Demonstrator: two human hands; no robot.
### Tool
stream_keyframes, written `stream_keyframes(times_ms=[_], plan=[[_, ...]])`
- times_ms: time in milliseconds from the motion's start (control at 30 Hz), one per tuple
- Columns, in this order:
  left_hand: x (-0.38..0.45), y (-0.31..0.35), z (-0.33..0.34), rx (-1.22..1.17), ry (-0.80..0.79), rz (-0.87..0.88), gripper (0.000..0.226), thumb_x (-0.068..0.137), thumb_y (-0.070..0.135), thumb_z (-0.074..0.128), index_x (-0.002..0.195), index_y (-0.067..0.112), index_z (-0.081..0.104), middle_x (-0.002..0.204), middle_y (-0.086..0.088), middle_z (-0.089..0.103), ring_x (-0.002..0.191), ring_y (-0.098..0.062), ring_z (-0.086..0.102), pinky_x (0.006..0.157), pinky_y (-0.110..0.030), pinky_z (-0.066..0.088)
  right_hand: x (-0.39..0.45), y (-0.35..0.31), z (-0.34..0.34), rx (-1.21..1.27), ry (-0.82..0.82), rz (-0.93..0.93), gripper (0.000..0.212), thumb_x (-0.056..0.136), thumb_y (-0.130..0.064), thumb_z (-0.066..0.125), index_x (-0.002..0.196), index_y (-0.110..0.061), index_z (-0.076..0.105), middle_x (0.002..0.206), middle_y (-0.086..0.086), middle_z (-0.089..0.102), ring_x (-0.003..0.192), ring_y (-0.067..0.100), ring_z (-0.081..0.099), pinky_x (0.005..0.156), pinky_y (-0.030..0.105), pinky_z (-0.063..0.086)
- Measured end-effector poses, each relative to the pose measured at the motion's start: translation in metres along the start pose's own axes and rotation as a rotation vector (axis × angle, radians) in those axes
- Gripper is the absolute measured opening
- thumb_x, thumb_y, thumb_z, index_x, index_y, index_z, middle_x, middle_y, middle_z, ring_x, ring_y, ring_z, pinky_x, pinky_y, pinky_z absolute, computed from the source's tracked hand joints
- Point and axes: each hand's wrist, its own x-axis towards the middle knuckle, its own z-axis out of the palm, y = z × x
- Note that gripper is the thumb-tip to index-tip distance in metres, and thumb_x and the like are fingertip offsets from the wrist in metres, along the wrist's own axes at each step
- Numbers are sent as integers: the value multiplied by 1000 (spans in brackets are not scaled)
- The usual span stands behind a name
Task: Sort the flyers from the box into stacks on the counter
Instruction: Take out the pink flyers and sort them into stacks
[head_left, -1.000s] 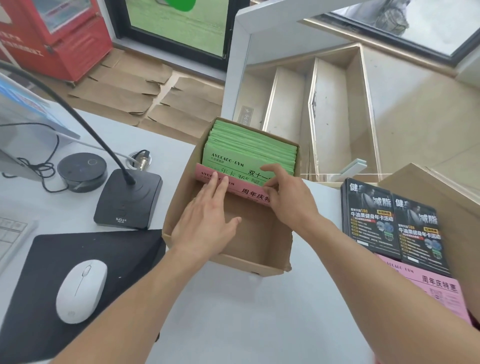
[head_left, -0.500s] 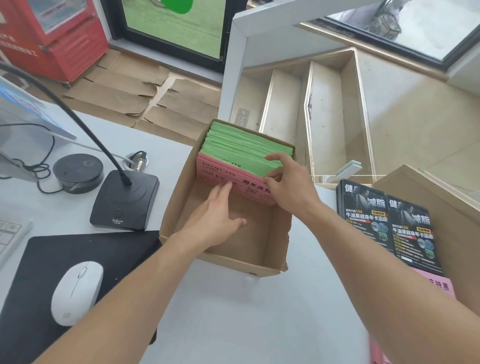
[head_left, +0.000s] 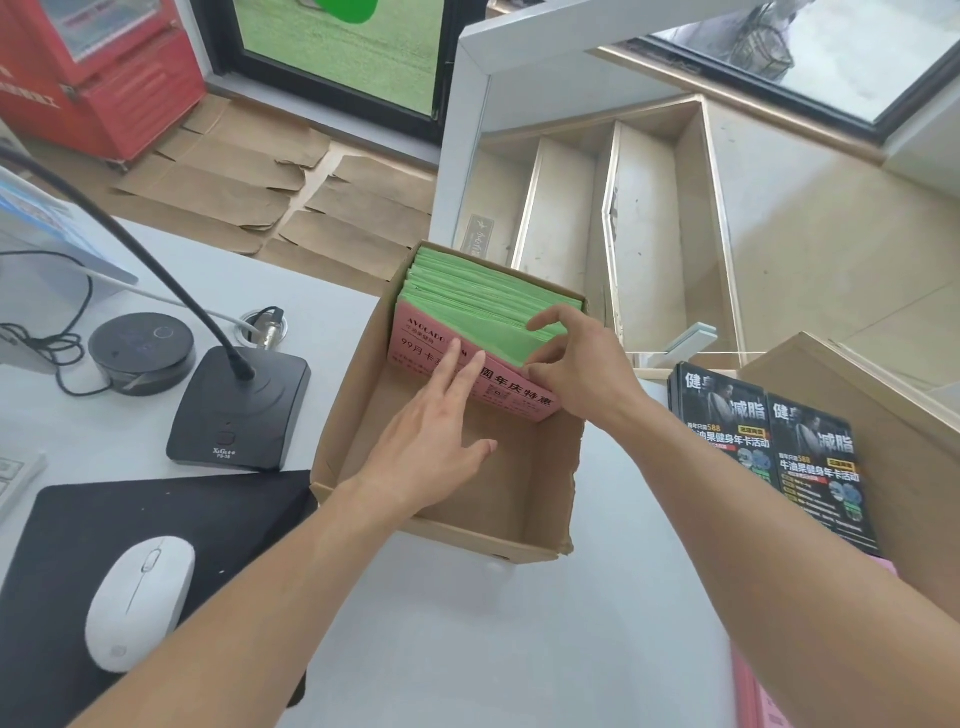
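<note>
An open cardboard box (head_left: 343, 421) stands on the white counter (head_left: 519, 649). A thick pack of green flyers (head_left: 467, 301) leans at its far end, with a pink flyer (head_left: 415, 338) in front. My left hand (head_left: 436, 431) lies inside the box, its straight fingers touching the pink flyer's face. My right hand (head_left: 576, 358) pinches the right edge of the pink flyer, fingers curled over the green pack. Black flyers (head_left: 769, 441) lie stacked on the counter at the right, with a pink stack (head_left: 753, 691) nearer me, mostly hidden by my arm.
A black microphone base (head_left: 239, 410) with a gooseneck, a round black speaker (head_left: 140, 353), a white mouse (head_left: 137, 603) on a black pad (head_left: 62, 561) sit to the left. A second cardboard box (head_left: 857, 395) is at the right. Beyond the counter edge is a drop to steps.
The green flyer at the front has been pushed back, and the pink flyer now shows in front. My right hand shifted to its right edge; my left hand slid up its face.
</note>
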Motion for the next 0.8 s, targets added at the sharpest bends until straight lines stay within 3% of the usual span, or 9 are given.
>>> stream_keyframes(times_ms=[233,367,467,533,600,667,800], plan=[[1,-2,3,24,5,31,88,92,44,68,161,35,13,164,21,-25,148,-16,32,106,-35,43,11,-4,-10,-14,-10,-25,41,88,-14,74,121,-34,60,82,-13,74,75,1,67,63,18,47],[1,-2,3,38,6,34,83,91,44,69,159,33,21,164,22,-25,145,-17,36,101,-35,45,13,-3,-3,-195,132,-83,50,88,-7,67,129,-33,55,95,-15,70,94,12,64,79,39,56],[1,-2,3,35,1,28,80,91,43,69,158,33,25,164,23,-25,144,-16,38,100,-36,46,6,-4,5,-249,247,-244,48,90,-10,69,132,-27,54,100,-9,66,99,15,60,89,41,52],[2,-2,3,32,2,22,80,91,43,69,158,32,27,164,22,-25,144,-17,38,101,-36,46,0,-5,10,-216,188,-273,45,94,-28,69,136,-28,51,104,-10,68,100,14,62,92,39,51],[2,-2,3,32,-1,19,79,91,43,69,158,32,27,164,21,-25,143,-17,39,100,-36,46,-5,-1,15,-270,85,-264,57,94,-40,69,144,-29,43,122,-9,66,116,14,57,98,37,47],[2,-2,3,33,-4,21,80,92,43,69,158,31,26,164,21,-26,143,-18,40,100,-36,46,-7,4,17,-323,42,-273,66,92,-39,70,149,-27,38,134,-6,63,126,16,52,104,36,43],[2,-3,4,31,-2,19,80,92,44,69,158,32,25,163,21,-27,144,-17,38,101,-37,46,-10,3,19,-319,55,-306,70,93,-36,69,153,-30,33,139,-8,59,124,15,56,103,33,44]])
